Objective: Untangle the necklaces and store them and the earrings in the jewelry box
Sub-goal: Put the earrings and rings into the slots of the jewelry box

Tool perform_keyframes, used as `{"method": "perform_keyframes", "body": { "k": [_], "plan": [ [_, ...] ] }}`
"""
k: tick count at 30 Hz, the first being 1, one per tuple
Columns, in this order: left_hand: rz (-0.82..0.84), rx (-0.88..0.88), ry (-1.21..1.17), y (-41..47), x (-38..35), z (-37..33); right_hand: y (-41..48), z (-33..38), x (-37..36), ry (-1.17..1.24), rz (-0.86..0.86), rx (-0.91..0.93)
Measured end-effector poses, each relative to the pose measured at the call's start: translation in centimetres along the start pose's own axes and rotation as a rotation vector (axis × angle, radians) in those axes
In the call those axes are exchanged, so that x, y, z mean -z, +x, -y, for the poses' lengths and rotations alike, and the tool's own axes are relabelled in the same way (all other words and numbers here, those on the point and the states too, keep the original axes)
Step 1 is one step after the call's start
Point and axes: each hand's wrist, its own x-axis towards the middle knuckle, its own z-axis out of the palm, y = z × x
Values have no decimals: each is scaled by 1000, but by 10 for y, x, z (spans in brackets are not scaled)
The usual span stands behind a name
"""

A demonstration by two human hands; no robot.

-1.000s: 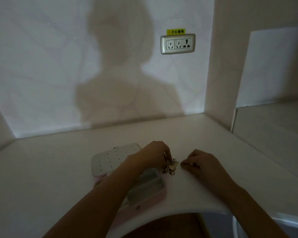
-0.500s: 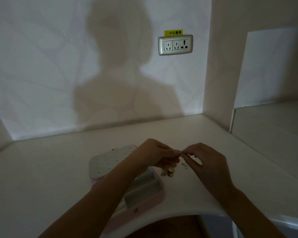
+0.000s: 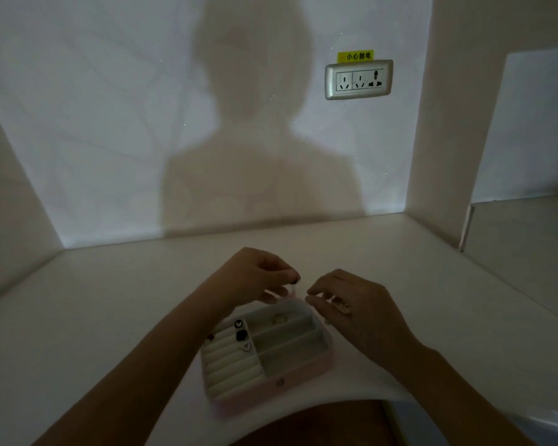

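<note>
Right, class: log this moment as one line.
left hand pinches small dark piece | right hand holds jewelry | jewelry box open, earrings inside

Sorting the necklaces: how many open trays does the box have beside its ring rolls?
3, on the box right side: far tray with a small piece inside, middle tray, near tray. None looks hidden.

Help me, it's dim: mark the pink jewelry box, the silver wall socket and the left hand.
Pink rectangular jewelry box (image 3: 306, 368), head view, front wall.
Silver wall socket panel (image 3: 359, 79), head view, faceplate centre.
Left hand (image 3: 258, 268), head view, knuckles.
</note>
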Motion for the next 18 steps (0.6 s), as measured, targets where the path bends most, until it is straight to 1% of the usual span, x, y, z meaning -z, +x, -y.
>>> {"method": "perform_keyframes", "body": {
  "k": [2, 3, 7, 10, 18],
  "plan": [
    [-61, 9, 92, -9, 19, 8, 3, 2, -15, 65, 105, -51],
    [-77, 21, 123, -13, 29, 13, 3, 3, -22, 94, 124, -54],
    [-104, 76, 143, -32, 54, 34, 4, 5, -32, 218, 89, -114],
    [-107, 100, 206, -39, 58, 47, 4, 7, -31, 223, 61, -107],
    [-109, 91, 263, -44, 48, 67, 0, 5, -29, 255, 97, -109]
  ]
}}
